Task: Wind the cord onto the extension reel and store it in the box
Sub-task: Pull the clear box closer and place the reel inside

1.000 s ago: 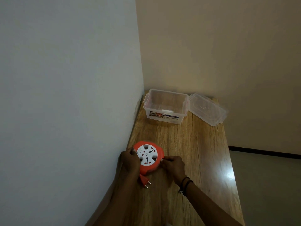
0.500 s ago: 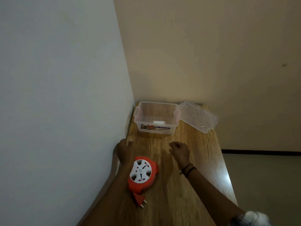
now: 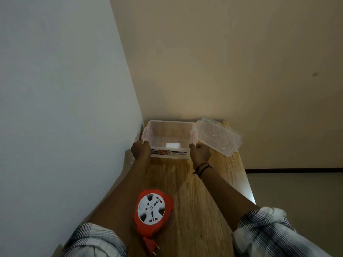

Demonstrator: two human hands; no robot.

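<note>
Head view showed both arms stretched forward toward twelve o'clock along a narrow wooden table [image 3: 200, 210], each hand at one end of a clear plastic box [image 3: 170, 140]. The left hand [image 3: 141, 149] was closed around the box's near left corner, its knuckles facing the camera and its fingers hidden behind the plastic wall. The right hand [image 3: 200, 152] gripped the near right corner in the same way, thumb up by the rim, with dark cord bracelets [image 3: 202, 169] around its wrist. The box stood open and upright at the far end of the table, close to the corner of the walls, with a printed label [image 3: 168, 152] across its near face and a pale patch showing on its floor. At about two o'clock from the box its clear lid [image 3: 219, 136] lay tilted, touching or just beside the box's right end. Back toward six o'clock, between the two forearms and well apart from the box, the orange extension reel [image 3: 153, 212] lay flat on the table, white socket face up. Its cord was wound in, and the orange plug [image 3: 150, 244] lay just beyond the reel's near edge. Striped rolled sleeves [image 3: 267, 232] filled the lower corners.
</note>
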